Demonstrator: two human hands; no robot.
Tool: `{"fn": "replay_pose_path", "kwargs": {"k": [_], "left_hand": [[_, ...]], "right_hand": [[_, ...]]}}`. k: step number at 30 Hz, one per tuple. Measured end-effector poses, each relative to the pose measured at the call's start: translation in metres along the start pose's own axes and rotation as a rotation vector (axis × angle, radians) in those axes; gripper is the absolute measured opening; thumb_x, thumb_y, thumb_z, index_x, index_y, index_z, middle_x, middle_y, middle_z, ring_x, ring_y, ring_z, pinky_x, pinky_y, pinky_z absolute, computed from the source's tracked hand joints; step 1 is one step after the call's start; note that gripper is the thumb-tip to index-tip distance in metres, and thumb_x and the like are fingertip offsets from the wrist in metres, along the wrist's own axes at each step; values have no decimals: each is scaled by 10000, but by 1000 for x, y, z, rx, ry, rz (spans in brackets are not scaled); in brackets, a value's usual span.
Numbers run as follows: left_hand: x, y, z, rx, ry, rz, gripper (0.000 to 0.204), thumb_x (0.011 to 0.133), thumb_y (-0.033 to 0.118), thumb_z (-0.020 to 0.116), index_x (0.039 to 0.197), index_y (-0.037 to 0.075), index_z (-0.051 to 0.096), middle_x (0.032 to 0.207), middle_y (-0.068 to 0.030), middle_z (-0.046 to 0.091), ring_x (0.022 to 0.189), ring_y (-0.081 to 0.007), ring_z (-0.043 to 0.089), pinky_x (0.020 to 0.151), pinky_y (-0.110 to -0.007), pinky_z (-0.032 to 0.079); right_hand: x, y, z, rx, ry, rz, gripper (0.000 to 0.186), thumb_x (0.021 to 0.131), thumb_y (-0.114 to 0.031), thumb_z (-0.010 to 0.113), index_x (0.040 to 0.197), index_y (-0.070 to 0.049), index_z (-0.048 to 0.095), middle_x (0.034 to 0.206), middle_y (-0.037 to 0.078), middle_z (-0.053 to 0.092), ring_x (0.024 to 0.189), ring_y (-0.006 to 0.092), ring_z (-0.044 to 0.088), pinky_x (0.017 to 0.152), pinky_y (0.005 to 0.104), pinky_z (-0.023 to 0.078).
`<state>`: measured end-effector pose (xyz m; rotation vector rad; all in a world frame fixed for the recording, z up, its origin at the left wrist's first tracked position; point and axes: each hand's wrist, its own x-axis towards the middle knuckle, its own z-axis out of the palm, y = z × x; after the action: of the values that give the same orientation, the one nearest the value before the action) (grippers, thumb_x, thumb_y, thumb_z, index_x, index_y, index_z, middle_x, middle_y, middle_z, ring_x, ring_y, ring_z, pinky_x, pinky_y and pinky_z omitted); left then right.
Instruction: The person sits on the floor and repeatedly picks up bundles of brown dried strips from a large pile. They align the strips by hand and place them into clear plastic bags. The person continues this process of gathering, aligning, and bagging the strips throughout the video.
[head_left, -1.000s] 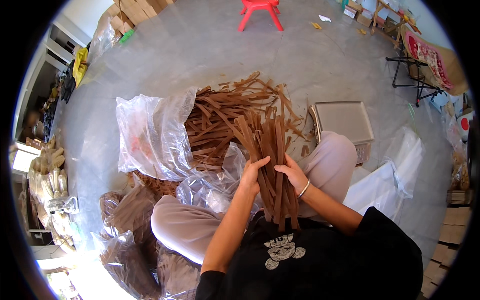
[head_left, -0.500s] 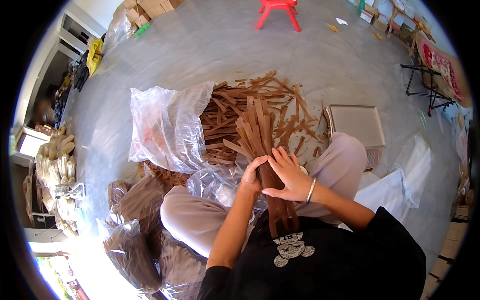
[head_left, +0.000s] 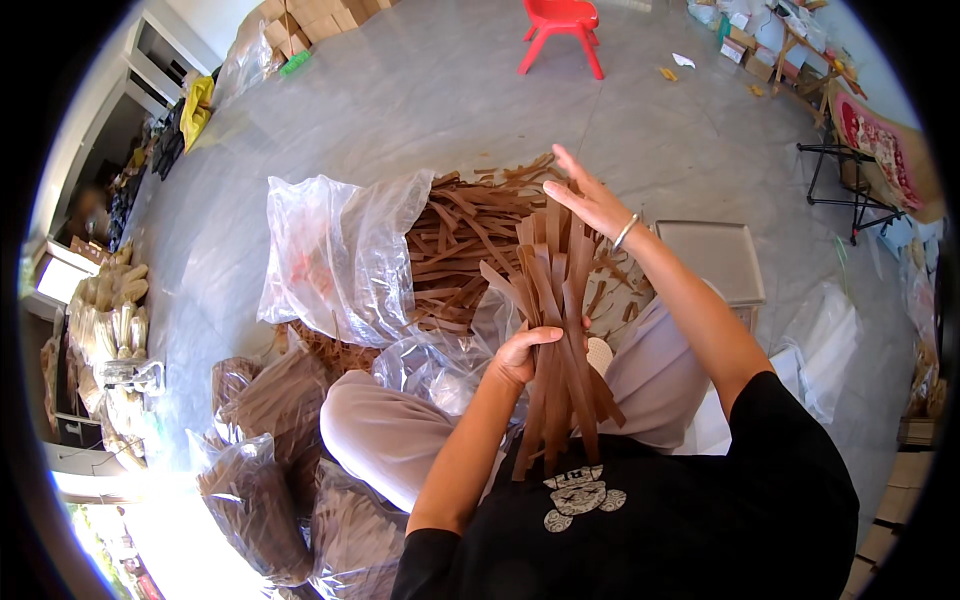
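Note:
My left hand [head_left: 532,350] is closed round the middle of a bundle of long brown strips [head_left: 555,300], which stands upright over my lap against my black shirt. My right hand [head_left: 588,200], with a bangle at the wrist, is raised at the top of the bundle, its fingers stretched out and apart; I cannot tell if it touches the strip tips. Just beyond them lies a heap of brown strips [head_left: 465,250] spilling from a large clear plastic bag [head_left: 330,260]. More crumpled clear plastic [head_left: 430,375] lies by my left knee.
Bags of brown strips [head_left: 250,510] sit at my left. At my right are a shallow beige tray [head_left: 710,255] and white sheeting [head_left: 820,340]. A red stool [head_left: 562,30], a folding chair [head_left: 855,175] and pale bundles [head_left: 115,360] stand farther out on the grey floor [head_left: 400,110].
My right hand has left the middle of the bundle and moved up and away to its top, opening. My left hand still holds the bundle, whose strips have fanned out at the lower end.

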<state>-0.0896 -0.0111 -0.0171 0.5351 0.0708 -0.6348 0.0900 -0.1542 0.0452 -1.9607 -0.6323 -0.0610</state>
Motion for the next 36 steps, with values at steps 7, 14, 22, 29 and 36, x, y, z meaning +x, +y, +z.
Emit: {"fn": "replay_pose_path", "kwargs": {"k": [7,14,22,29,36], "left_hand": [[-6,-7,0,-68,-13,-34,454,700,143,663,1089,-49,529,1005,-142,604,858,-272,616,790,-392,506],[-2,-8,3,-54,-56,-17,474,706,182,658,1098,-48,524,954,-160,604,869,-268,605,790,-375,499],[-7,-2,-4,-66,14,25,480,716,202,646,1108,-47,525,915,-161,622,859,-271,607,795,-370,497],[10,26,7,482,424,291,597,719,127,718,1213,-50,432,1117,-133,558,1009,-215,562,838,-320,479],[23,32,-24,1175,402,493,794,638,92,777,1297,22,339,1186,-101,486,1096,-204,482,891,-318,432]], "right_hand": [[-9,12,11,-57,-327,12,551,890,-452,498,1289,-85,400,1111,151,579,1048,249,552,918,362,414],[-2,3,11,98,-464,-125,331,961,-297,391,1176,-74,508,1157,74,547,1079,184,519,946,315,389],[-18,-16,4,246,-169,209,826,877,-573,374,1373,64,201,1407,263,254,1322,284,285,1044,357,325],[-94,-20,67,688,-415,427,862,663,-377,787,1291,23,353,1229,164,470,1112,220,482,943,325,377],[-84,-24,73,831,-350,591,516,679,-231,787,1093,-20,561,1045,86,594,971,162,545,893,296,397]]}}
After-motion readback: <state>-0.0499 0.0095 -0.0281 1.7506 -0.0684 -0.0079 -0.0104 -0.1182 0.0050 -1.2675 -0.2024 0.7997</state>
